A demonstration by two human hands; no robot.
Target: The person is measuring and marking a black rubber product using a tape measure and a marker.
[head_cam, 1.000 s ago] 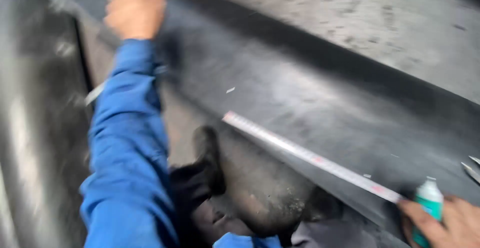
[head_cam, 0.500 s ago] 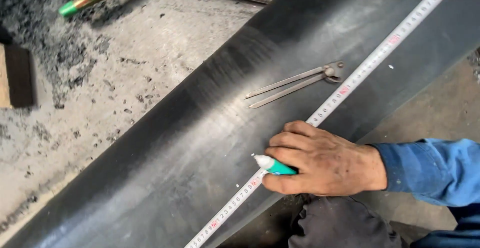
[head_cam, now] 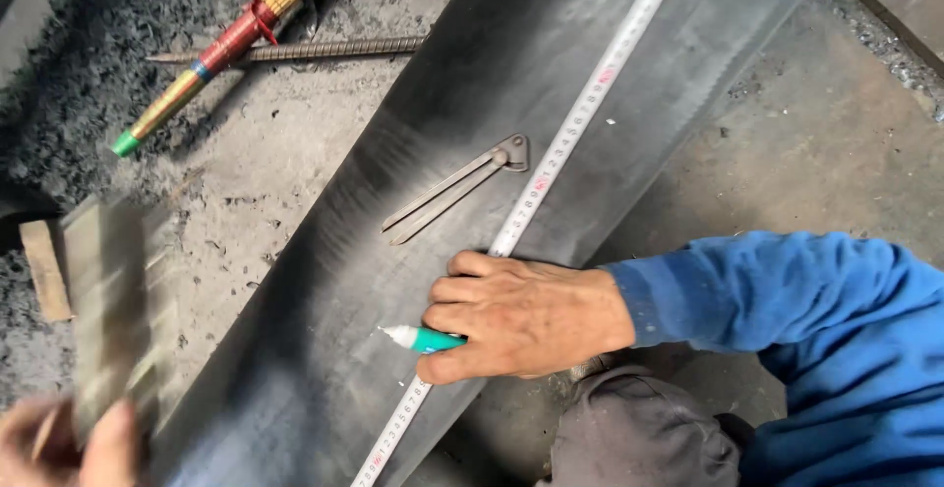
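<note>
Gripping one teal marker pen with a white tip (head_cam: 418, 339), the right hand (head_cam: 526, 315) rests on a wide, dark, smooth rubber-like sheet (head_cam: 433, 104) that runs diagonally across the view; the fingers curl around the pen's barrel, and its tip points left, just above the sheet's surface. One long white measuring tape with fine printed gradations (head_cam: 570, 133) lies flat along the sheet's right-hand edge, passing under the right hand. One pair of grey metal dividers (head_cam: 457, 187), two thin pointed legs joined at a rounded hinge, lies on the sheet just left of the tape, legs nearly closed, near the right hand but apart from it. A blue cloth sleeve (head_cam: 787, 320) covers the right arm. At the lower left corner the left hand (head_cam: 64, 443) is blurred; it is closed on one flat, pale grey-brown piece (head_cam: 113, 300) that stands up from it, too smeared to identify. Beyond the sheet, on the rough, gritty grey floor (head_cam: 275, 163), lie one ribbed steel rebar rod (head_cam: 295, 51) and one slim rod wrapped in bands of green, yellow, red and blue (head_cam: 221, 55), the two crossing near their upper ends. One small wooden block (head_cam: 44, 271) sits at the left edge.
</note>
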